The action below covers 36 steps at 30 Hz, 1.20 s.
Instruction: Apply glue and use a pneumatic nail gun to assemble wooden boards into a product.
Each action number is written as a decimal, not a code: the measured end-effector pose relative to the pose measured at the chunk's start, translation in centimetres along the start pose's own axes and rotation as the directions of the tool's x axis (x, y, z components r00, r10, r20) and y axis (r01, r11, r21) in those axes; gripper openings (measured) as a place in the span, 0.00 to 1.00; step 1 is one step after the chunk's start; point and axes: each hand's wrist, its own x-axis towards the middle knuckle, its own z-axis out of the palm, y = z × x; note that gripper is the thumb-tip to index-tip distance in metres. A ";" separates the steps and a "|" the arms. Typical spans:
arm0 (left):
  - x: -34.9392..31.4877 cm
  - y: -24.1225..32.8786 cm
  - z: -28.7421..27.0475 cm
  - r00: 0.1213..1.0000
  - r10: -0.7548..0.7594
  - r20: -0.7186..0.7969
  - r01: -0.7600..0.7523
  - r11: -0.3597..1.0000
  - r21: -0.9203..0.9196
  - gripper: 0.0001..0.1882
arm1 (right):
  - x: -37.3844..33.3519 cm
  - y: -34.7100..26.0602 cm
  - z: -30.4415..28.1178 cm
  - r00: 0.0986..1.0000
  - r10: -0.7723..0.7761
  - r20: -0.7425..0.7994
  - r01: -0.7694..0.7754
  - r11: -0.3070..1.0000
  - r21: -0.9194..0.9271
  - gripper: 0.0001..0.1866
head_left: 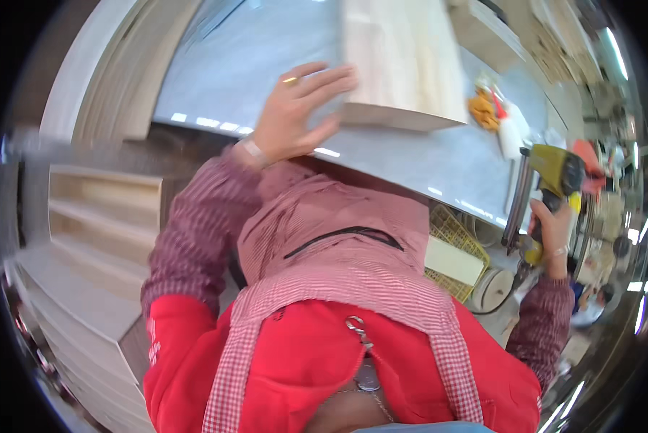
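Observation:
My left hand (298, 108) is open, its fingers stretched toward a pale wooden box-like piece (403, 65) on the bench. Its fingertips reach the left edge of that piece; whether they press on it I cannot tell. At the right, my right hand (552, 229) is wrapped round the handle of a nail gun (558, 169) with a green-yellow body and a long dark magazine. The nail gun is held up beyond the bench's right front, apart from the wooden piece.
On the grey bench top (425, 162) lie an orange bundle (482, 110) and a white bottle (510, 137). A yellow crate (475, 249) stands under the bench. Wooden panels (133, 65) and a shelf unit (104, 209) are at the left. Another person (591, 307) is far right.

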 end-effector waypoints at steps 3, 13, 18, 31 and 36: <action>0.2 -0.8 -2.9 0.956 -0.282 0.078 0.292 0.902 -0.317 0.22 | 2.9 5.3 -0.7 0.994 -0.030 -0.101 -0.004 0.945 -0.327 0.10; 11.3 -3.7 -6.6 0.553 -0.817 0.165 0.744 0.394 -0.540 0.23 | 6.2 17.8 -3.8 0.955 -0.052 -0.291 -0.163 0.728 -0.666 0.28; 12.2 -6.0 -8.2 0.303 -0.953 -0.014 0.838 0.274 -0.471 0.22 | 7.8 18.8 -3.2 0.918 -0.059 -0.392 -0.221 0.746 -0.629 0.35; 13.3 2.9 -17.3 0.668 -0.621 -0.411 0.653 0.754 -0.078 0.17 | 5.6 7.6 -4.3 0.690 -0.665 -0.287 0.379 0.669 -0.639 0.29; 11.7 8.4 -22.8 0.930 -0.348 -0.114 0.366 0.901 0.233 0.13 | -1.7 -5.5 -2.5 0.309 -0.935 -0.174 0.766 0.353 -0.537 0.27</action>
